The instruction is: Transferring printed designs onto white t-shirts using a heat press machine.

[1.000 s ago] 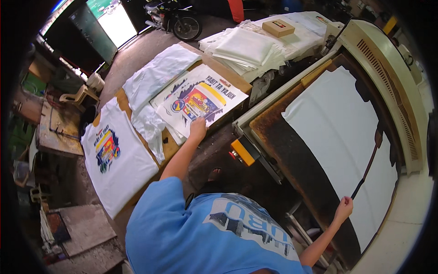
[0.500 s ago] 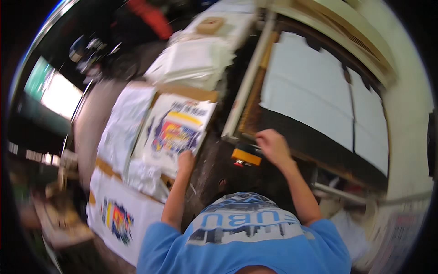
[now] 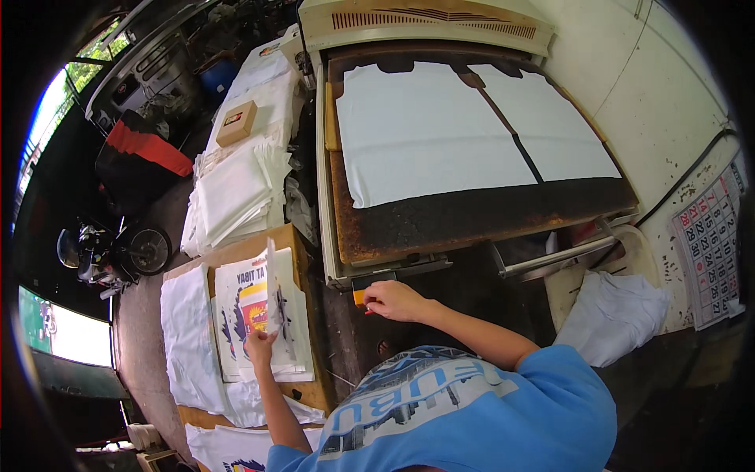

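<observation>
On the far side we see white cloth [image 3: 425,134], matt and lightly creased, on a dark plate [image 3: 472,214] whose surface looks rough and stained. Nearer, at right, the bar [image 3: 562,257] is of shiny metal. The printed sheets [image 3: 253,308] at left look like smooth paper, and the box [image 3: 237,124] at far left seems of matt cardboard. The right wall [image 3: 621,79] looks painted.

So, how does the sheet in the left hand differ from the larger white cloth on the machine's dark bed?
The sheet stands tilted up; the larger white cloth lies spread flat on the dark bed. The left hand holds the sheet; no hand touches the cloth. Both look whitish.
</observation>
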Motion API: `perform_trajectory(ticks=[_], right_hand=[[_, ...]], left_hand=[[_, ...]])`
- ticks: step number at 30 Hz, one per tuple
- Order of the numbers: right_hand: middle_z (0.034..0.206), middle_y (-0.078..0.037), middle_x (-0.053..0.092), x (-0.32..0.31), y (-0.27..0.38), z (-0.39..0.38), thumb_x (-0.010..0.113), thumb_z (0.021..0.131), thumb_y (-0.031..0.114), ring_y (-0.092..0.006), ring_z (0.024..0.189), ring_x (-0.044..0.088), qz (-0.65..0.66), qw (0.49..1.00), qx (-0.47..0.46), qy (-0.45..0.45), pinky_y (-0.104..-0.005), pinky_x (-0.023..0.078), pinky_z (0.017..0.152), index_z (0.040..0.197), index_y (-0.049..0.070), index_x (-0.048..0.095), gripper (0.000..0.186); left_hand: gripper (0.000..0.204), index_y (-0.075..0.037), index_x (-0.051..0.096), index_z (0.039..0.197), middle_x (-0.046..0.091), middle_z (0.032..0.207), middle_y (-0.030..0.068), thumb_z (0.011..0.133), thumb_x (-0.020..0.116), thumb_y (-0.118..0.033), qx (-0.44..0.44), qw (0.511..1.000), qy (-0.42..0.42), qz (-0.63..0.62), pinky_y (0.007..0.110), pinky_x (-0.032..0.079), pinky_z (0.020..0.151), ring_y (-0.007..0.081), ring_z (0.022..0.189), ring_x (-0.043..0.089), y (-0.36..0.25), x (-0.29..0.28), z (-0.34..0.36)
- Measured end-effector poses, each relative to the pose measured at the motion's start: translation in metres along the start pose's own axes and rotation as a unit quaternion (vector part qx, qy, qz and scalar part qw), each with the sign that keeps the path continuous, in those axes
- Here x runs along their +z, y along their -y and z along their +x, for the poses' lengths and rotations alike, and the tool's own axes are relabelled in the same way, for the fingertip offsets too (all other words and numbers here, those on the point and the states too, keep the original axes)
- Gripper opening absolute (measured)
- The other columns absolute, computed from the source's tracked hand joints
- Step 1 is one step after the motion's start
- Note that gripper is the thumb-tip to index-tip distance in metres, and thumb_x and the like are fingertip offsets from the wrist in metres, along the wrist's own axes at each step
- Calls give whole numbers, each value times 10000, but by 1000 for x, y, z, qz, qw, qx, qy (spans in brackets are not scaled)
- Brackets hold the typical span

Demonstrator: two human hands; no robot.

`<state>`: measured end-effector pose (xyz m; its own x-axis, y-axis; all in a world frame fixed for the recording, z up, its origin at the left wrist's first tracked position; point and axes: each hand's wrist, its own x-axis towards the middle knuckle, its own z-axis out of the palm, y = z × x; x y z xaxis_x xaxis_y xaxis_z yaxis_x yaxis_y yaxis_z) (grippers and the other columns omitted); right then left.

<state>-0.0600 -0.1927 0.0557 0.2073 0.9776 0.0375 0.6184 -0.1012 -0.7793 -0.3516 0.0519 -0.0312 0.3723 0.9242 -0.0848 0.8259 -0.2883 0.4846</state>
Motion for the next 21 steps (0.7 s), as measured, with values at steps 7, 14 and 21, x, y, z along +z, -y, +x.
perform_trajectory(ticks=[7, 14, 21], right_hand=[[836, -109, 604, -19, -21, 11, 571, 784, 151, -243, 751, 586, 17, 1000, 19, 13, -331, 455, 677, 887, 22, 586, 166], [930, -30, 590, -55, -14, 66, 473, 876, 424, -167, 787, 586, 342, 936, 81, 26, -274, 457, 664, 1090, 40, 524, 442], [1198, -262, 438, -130, -14, 65, 357, 894, 449, -404, 958, 552, 726, 589, 213, 285, -512, 489, 745, 1229, 21, 383, 544]], left_hand=[[178, 3, 515, 798, 574, 725, 167, 782, 587, -160, 42, 963, -261, -49, 401, 419, 644, 341, 668, 537, -98, -91, 18], [98, -14, 519, 826, 557, 753, 10, 824, 587, -84, 264, 866, -93, -414, 180, 394, 633, 44, 690, 499, -271, -132, 21], [104, -31, 517, 848, 567, 771, -3, 839, 588, -106, 360, 751, -21, -554, 161, 394, 617, 26, 682, 502, -403, -129, 30]])
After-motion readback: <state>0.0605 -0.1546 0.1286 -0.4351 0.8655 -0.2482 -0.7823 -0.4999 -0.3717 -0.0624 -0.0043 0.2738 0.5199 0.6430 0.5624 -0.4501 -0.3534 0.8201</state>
